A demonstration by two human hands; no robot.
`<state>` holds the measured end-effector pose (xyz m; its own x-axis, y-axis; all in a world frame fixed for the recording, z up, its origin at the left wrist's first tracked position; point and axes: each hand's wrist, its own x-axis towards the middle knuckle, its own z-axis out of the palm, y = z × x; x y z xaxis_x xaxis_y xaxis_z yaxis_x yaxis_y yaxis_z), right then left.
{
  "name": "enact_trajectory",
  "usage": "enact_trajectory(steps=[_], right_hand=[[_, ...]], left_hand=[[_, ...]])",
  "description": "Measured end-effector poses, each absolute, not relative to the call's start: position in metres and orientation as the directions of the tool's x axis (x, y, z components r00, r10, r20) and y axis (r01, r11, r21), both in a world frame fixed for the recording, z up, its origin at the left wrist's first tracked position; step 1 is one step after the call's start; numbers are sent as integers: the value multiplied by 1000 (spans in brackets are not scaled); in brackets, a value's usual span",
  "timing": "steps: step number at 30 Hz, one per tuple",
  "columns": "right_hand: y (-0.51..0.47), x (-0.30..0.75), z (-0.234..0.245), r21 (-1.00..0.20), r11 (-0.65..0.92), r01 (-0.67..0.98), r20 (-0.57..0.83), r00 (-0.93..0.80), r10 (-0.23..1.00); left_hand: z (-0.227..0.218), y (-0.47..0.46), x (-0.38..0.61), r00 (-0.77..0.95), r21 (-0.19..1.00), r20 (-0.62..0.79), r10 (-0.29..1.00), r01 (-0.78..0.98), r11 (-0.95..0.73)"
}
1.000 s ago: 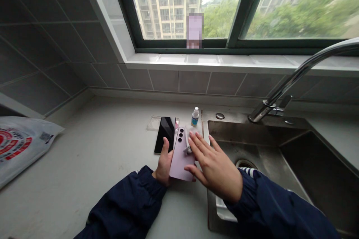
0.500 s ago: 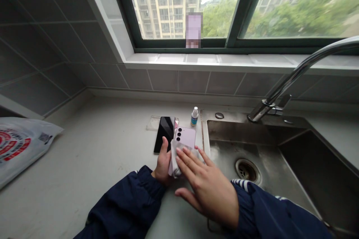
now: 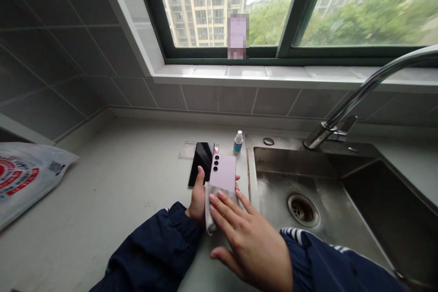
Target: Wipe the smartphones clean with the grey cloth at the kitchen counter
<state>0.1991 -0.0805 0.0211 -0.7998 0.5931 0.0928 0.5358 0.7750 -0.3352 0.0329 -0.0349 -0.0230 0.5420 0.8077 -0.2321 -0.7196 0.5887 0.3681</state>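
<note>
My left hand (image 3: 197, 198) grips a lilac phone (image 3: 223, 173), its back with several camera lenses facing up. The fingertips show at the phone's right edge. A thin pale wipe (image 3: 210, 221) covers the lower part of the phone and hangs over its left edge. On top of it lies my right hand (image 3: 244, 232), flat, fingers stretched out and thumb apart. Just behind, a black phone (image 3: 202, 162) rests screen up on the counter. It partly covers a clear phone case (image 3: 186, 149). A small white-capped bottle (image 3: 237, 143) with a blue label stands upright nearby.
To the right is a steel sink (image 3: 270, 182) with a drain (image 3: 303, 210) and a chrome faucet (image 3: 345, 100) arching over it. A white plastic bag (image 3: 30, 178) with red print lies at the counter's left edge. A window (image 3: 219, 4) is ahead.
My right hand and the wipe have slid down the phone towards me, uncovering more of its back. My left hand keeps its hold, with the phone shifted slightly left.
</note>
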Motion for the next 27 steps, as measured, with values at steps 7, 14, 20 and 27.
enact_trajectory(steps=[7, 14, 20, 27], right_hand=[[-58, 207, 24, -306, 783, 542, 122, -793, 597], [-19, 219, 26, -178, 721, 670, 171, -700, 693], [-32, 213, 24, -196, 718, 668, 193, -692, 696], [-49, 208, 24, -224, 839, 496, 155, -832, 533]], left_hand=[[-20, -36, 36, 502, 388, -273, 821, -723, 572], [-27, -37, 36, 605, 450, -240, 759, -624, 639], [-30, -39, 38, 586, 418, -189, 788, -678, 605], [-16, -35, 40, 495, 312, -283, 821, -762, 567]])
